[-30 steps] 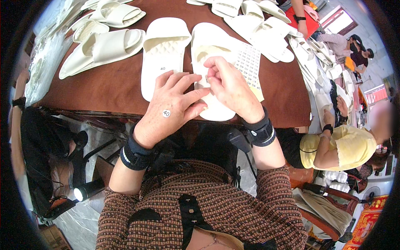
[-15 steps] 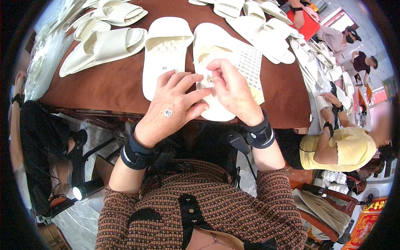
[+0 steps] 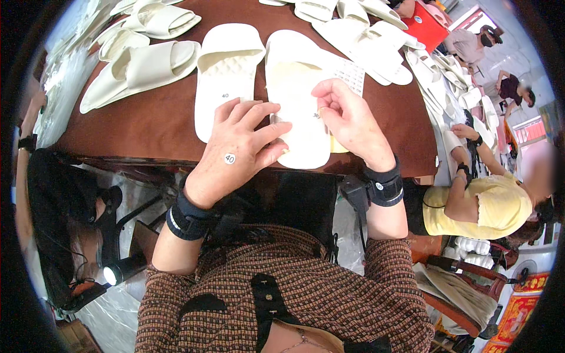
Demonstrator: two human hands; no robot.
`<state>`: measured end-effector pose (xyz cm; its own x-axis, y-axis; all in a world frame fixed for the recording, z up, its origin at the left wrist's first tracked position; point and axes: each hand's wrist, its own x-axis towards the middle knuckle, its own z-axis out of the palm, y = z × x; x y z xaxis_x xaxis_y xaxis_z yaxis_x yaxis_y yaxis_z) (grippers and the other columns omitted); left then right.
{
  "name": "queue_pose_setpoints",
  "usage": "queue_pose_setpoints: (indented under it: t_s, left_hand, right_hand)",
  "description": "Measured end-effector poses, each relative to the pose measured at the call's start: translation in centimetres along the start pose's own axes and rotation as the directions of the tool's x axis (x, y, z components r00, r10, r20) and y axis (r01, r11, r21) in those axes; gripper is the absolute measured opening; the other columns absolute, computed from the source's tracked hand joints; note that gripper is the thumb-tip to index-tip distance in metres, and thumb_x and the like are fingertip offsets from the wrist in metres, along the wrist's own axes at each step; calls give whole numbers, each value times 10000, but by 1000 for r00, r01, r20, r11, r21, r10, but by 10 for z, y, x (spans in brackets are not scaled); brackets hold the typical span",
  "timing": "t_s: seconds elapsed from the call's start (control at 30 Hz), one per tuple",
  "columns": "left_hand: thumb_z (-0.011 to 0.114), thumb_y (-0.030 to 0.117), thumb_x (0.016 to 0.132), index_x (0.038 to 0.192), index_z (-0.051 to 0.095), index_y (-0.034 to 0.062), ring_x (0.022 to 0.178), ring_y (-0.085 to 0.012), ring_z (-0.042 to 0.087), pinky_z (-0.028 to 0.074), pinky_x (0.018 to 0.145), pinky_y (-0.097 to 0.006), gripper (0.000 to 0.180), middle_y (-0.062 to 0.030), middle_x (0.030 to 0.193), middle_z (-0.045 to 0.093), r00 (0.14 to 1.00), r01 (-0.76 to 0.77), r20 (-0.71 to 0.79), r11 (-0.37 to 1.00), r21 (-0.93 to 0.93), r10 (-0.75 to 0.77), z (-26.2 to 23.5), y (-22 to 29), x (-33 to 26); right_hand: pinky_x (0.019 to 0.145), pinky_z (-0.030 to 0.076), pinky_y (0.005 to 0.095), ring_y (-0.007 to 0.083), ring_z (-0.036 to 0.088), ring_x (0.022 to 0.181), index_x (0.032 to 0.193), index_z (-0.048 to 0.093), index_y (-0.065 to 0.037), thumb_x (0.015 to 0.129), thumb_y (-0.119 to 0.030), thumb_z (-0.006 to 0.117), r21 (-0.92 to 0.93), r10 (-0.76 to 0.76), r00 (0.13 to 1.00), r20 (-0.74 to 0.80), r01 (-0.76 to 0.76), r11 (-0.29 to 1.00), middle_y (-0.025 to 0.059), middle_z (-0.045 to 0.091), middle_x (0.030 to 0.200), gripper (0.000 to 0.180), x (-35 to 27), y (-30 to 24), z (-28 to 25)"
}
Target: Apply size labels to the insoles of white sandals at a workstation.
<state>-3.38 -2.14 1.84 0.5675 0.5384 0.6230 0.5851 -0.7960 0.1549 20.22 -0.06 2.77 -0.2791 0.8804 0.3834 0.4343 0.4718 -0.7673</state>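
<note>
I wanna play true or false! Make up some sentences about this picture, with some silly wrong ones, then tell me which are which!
1. A round sticker is on the back of the left hand. True.
2. A small white label is at the fingertips of the right hand. True.
3. The right hand wears a glove. False: it is bare.
4. The slipper between the hands is black. False: it is white.
5. Each wrist has a black band on. True.
6. The tablecloth is green. False: it is brown.

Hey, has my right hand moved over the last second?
Yes. Your right hand has shifted to the right, closer to the right edge of the brown tablecloth.
</note>
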Motion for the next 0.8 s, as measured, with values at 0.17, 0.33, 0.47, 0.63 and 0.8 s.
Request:
queue_pose_setpoints:
  t_s: [0.17,0.33,0.47,0.63,0.8]
  left_hand:
    - [738,198,752,1070,694,146,1127,-274,547,349,1029,-459,325,-62,1219,607,1000,-5,-9,1000,5,5,-1,1,0]
    - [737,190,749,1069,693,144,1127,-274,547,349,1029,-456,326,-63,1219,607,1000,4,-5,1000,8,-4,-1,1,1]
    - [739,183,744,1069,693,144,1128,-271,547,345,1032,-455,331,-62,1220,607,1000,4,-2,1000,1,-4,-2,1,1]
    - [738,181,742,1070,693,142,1130,-270,547,342,1035,-455,333,-63,1224,605,1000,11,3,1000,-2,-11,-1,1,0]
    - [737,182,743,1067,693,144,1132,-271,547,342,1036,-456,330,-63,1222,606,1000,14,0,1000,-2,-14,0,0,0]
  right_hand:
    - [769,511,369,278,638,861,1087,524,-16,887,-32,518,-65,-8,999,32,10,998,163,628,907,200,1,0,6]
    - [769,513,396,329,640,890,1056,519,-18,882,-21,525,-125,-40,999,-18,37,991,189,627,932,174,0,-4,10]
    - [757,510,405,331,634,880,1022,511,-22,862,8,532,-167,-102,994,-30,96,981,179,614,931,165,-2,-1,11]
    - [750,501,417,353,610,869,1000,503,-34,844,32,536,-265,-203,973,-106,169,949,169,600,911,172,-5,-2,19]
    - [744,492,430,368,591,872,993,512,-37,836,52,542,-465,-373,915,-153,266,844,166,598,904,183,-9,-1,27]
